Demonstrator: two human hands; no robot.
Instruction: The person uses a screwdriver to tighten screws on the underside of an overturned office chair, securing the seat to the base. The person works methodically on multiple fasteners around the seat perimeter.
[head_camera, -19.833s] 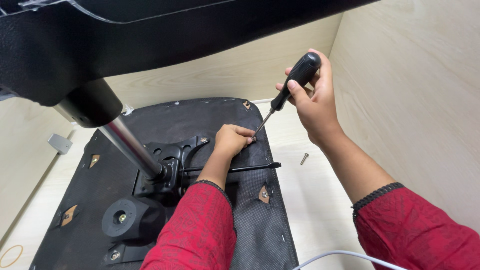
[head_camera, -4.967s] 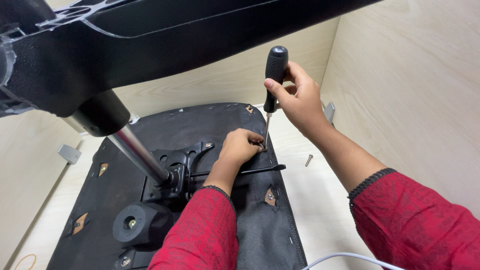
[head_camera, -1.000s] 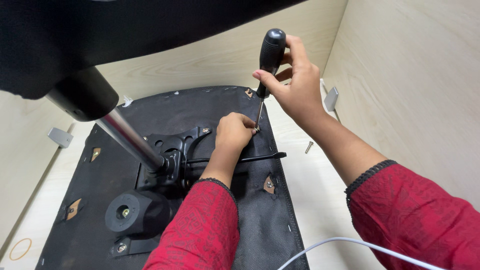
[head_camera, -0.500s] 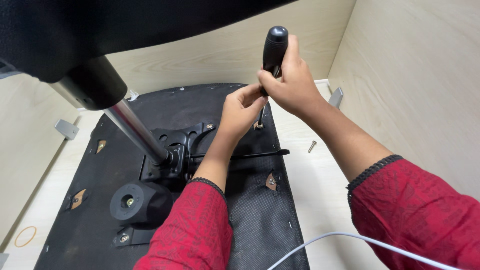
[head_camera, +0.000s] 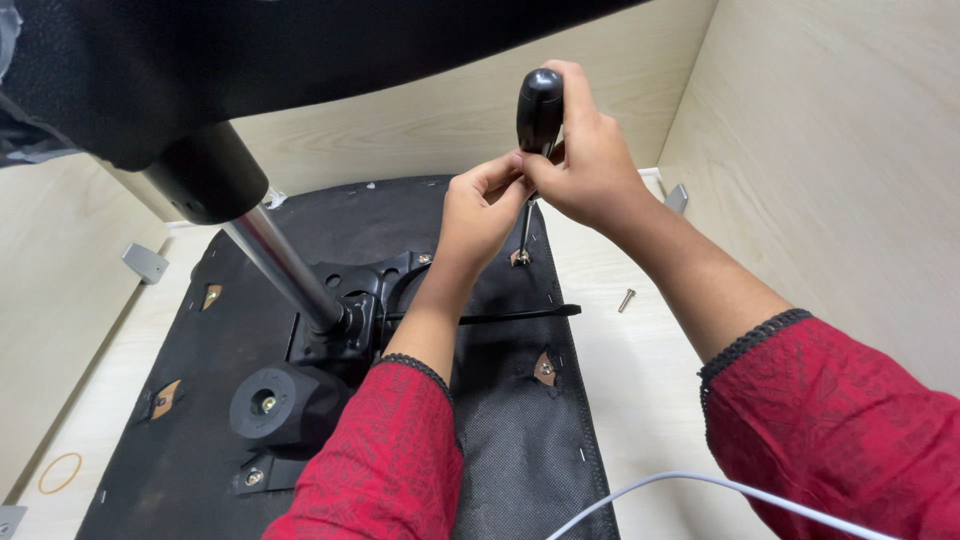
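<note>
An upturned office chair seat (head_camera: 500, 440), covered in black fabric, lies on a pale wooden surface. My right hand (head_camera: 590, 160) grips the black handle of a screwdriver (head_camera: 537, 110) held upright, its tip on a screw (head_camera: 520, 258) at the seat's right edge. My left hand (head_camera: 485, 205) is raised off the seat and pinches the screwdriver just under the handle. Both sleeves are red.
A chrome gas-lift column (head_camera: 280, 265) rises from the black metal mechanism (head_camera: 350, 310) to the chair base overhead. A lever (head_camera: 500, 316) sticks out right. A loose screw (head_camera: 626, 299), white cable (head_camera: 680, 485), rubber band (head_camera: 60, 472) and wall brackets (head_camera: 146, 263) lie around. Wooden panels enclose the space.
My left hand lifted from the seat near the screw up to the screwdriver's shaft. The screwdriver stands more upright, and my right hand has shifted slightly left.
</note>
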